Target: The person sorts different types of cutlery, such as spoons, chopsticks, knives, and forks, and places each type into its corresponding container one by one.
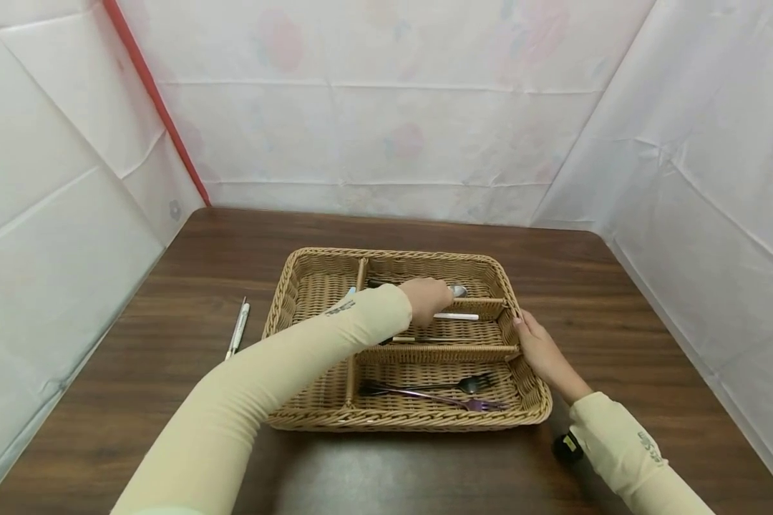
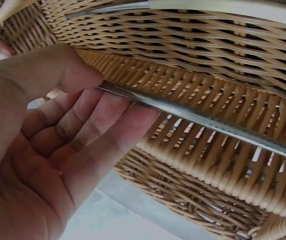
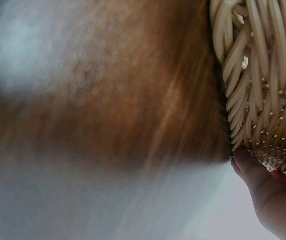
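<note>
A wicker cutlery basket (image 1: 438,422) with several compartments lies on the wooden table. My left hand (image 1: 427,299) is over its far right compartment and pinches a thin metal spoon (image 2: 202,119) between thumb and fingers. The spoon's rounded bowl (image 1: 459,291) shows just past the fingertips in the head view. Beneath this hand, in the middle compartment, lies a piece of cutlery with a white handle (image 1: 459,316). At the basket's right end, my right hand (image 1: 544,354) grips the rim, thumb on the wicker; its other fingers are mostly hidden.
Two forks, one dark (image 1: 473,384) and one purple (image 1: 483,405), lie in the near right compartment. A white-handled utensil (image 1: 239,329) is on the table left of the basket. Pale sheeting (image 1: 386,143) hangs behind and beside the table (image 1: 618,307).
</note>
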### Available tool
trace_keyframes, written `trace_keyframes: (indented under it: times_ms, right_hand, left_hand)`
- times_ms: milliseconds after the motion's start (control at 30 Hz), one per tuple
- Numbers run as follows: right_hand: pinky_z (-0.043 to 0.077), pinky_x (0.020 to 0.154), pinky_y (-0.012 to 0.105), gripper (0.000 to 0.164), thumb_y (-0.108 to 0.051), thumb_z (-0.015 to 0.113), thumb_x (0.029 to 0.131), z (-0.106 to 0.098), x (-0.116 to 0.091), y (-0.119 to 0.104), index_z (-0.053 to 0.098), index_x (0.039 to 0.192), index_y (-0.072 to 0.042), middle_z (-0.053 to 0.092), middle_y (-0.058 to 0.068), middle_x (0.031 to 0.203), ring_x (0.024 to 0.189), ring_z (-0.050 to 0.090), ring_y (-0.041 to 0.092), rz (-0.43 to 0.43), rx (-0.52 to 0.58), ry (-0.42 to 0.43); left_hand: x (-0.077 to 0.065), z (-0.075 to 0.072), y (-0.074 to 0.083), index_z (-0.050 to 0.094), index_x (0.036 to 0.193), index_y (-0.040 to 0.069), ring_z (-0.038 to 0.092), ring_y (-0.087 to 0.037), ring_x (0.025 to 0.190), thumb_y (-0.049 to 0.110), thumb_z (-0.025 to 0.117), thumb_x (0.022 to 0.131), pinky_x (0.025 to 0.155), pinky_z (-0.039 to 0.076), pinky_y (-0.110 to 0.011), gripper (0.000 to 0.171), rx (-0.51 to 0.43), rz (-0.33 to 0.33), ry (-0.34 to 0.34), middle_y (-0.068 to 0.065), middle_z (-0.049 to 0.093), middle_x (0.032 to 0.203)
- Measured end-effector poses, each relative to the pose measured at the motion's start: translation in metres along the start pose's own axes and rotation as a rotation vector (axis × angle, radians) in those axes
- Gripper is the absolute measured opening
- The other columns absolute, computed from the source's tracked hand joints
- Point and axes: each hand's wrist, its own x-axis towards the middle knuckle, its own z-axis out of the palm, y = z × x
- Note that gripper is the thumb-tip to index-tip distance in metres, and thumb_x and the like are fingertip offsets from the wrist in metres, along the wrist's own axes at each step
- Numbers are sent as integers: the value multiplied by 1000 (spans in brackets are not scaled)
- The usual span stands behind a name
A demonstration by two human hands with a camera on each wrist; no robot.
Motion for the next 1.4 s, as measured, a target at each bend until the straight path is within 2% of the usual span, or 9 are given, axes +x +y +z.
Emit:
trace_keyframes:
  times_ms: [100, 333, 567, 767, 933, 1033, 1167, 1300, 1400]
  right_hand:
    - [29, 102, 58, 50, -26, 24, 106, 2, -1, 1, 29, 142, 8, 42, 35, 132, 125, 38, 47, -13, -8, 13]
    - [30, 101, 57, 48, -21, 23, 106, 2, -2, 1, 28, 142, 10, 43, 35, 130, 124, 39, 45, -21, -1, 11]
    - [31, 101, 57, 48, -23, 24, 106, -1, -3, 1, 29, 141, 10, 43, 35, 129, 123, 40, 45, -18, 8, 25]
    - [27, 103, 58, 50, -25, 24, 106, 0, -1, 1, 27, 143, 8, 38, 36, 136, 128, 34, 46, -11, 36, 6]
    - [23, 106, 59, 52, -26, 23, 106, 1, 1, 1, 22, 146, 8, 32, 36, 141, 132, 29, 47, 3, 67, -19]
    - [23, 106, 58, 51, -24, 24, 106, 1, 4, 1, 23, 145, 8, 33, 36, 140, 132, 29, 47, -9, 63, -17]
    - [24, 105, 58, 51, -25, 24, 106, 0, 3, 3, 25, 144, 8, 36, 36, 138, 130, 32, 47, -22, 35, -6]
    - [27, 103, 59, 50, -25, 24, 106, -4, -1, 5, 28, 142, 9, 39, 36, 134, 128, 35, 48, -27, -2, 11]
    - [28, 103, 58, 49, -24, 24, 106, -3, -1, 4, 28, 141, 10, 41, 36, 132, 127, 36, 47, -33, 0, 16]
  left_hand:
    - [3, 6, 0, 62, 113, 10, 53, -13, 78, 6, 59, 93, 66, 43, -27, 21, 74, 2, -8, -4, 61, 102]
    - [15, 14, 6, 63, 109, 12, 48, -12, 71, 7, 58, 94, 61, 38, -26, 16, 169, 27, -78, -2, 61, 94]
    - [23, 19, 11, 62, 118, 13, 60, -12, 91, 8, 58, 94, 75, 47, -25, 24, 282, 90, -99, -1, 64, 108]
    - [27, 25, 10, 61, 122, 15, 60, -11, 93, 9, 57, 95, 73, 46, -24, 28, 299, 77, -131, 1, 62, 114]
    - [25, 27, 9, 60, 123, 14, 60, -11, 92, 8, 56, 96, 72, 45, -23, 29, 261, 53, -145, 0, 62, 113]
    - [16, 21, 6, 63, 116, 12, 57, -10, 80, 8, 55, 96, 66, 42, -23, 22, 222, 44, -102, -2, 64, 105]
    - [-9, 5, -3, 67, 103, 7, 53, -11, 70, 2, 59, 93, 64, 45, -22, 14, 80, 19, 41, -4, 65, 92]
    - [-51, -11, -22, 65, 89, 3, 56, -16, 70, -7, 60, 86, 67, 50, -25, 13, -95, -20, 214, -5, 62, 82]
    - [-91, -11, -50, 62, 78, 5, 56, -18, 68, -7, 58, 84, 65, 50, -31, 14, -125, -56, 322, -4, 59, 75]
